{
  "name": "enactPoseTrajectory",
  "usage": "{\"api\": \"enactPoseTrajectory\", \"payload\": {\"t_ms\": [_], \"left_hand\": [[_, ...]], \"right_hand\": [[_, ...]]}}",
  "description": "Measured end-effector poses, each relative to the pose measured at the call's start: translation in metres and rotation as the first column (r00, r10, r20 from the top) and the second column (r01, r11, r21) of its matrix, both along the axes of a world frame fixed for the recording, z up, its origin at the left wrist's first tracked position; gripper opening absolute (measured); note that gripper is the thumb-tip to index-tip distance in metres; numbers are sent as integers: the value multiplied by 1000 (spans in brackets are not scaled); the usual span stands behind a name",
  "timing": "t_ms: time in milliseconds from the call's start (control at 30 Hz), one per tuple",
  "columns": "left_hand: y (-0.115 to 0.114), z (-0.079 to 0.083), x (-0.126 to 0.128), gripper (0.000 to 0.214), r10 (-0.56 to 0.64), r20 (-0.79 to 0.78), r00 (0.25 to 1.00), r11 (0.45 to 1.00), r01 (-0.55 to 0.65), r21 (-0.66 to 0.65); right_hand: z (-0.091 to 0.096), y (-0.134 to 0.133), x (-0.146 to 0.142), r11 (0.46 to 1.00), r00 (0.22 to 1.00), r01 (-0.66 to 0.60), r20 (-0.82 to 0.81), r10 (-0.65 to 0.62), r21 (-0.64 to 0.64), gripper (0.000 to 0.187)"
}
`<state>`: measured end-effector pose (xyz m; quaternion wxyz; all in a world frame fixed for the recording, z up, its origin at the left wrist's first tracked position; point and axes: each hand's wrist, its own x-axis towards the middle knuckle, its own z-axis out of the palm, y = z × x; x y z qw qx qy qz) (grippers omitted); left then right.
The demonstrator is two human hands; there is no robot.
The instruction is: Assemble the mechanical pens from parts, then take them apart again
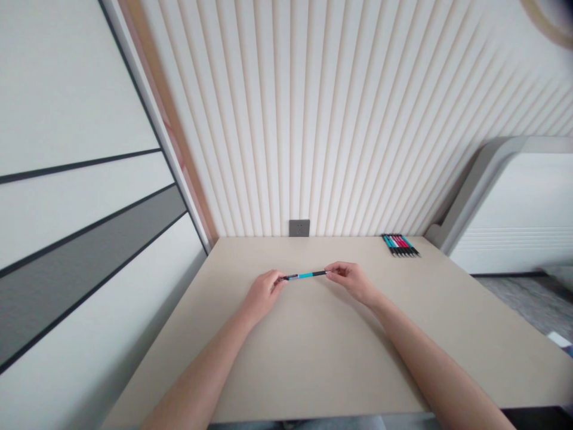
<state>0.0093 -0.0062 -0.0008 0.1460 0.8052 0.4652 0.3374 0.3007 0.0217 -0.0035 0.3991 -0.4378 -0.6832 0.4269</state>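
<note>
A slim pen [306,275] with a light-blue barrel and black ends is stretched level between my two hands, over the middle of the table. The fingers of my left hand [265,290] are closed on its black clip end. At the other end, my right hand [351,278] pinches the tip between thumb and fingers. Both pen ends are partly covered by fingertips. Toward the back right of the table lies a row of several pens [400,245], side by side, with blue, white, red and black barrels.
The beige table [286,358] reaches back to a ribbed white wall [313,119] with a dark socket [299,228]. A white and grey panelled cabinet [80,239] stands along the left. On the right is a pale headboard [523,203].
</note>
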Motion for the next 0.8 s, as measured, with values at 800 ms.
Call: {"api": "enactPoseTrajectory", "payload": {"t_ms": [800], "left_hand": [[1, 2, -1, 12, 57, 51, 997, 997, -59, 48]], "right_hand": [[4, -11, -8, 997, 979, -51, 197, 40, 50, 42]]}}
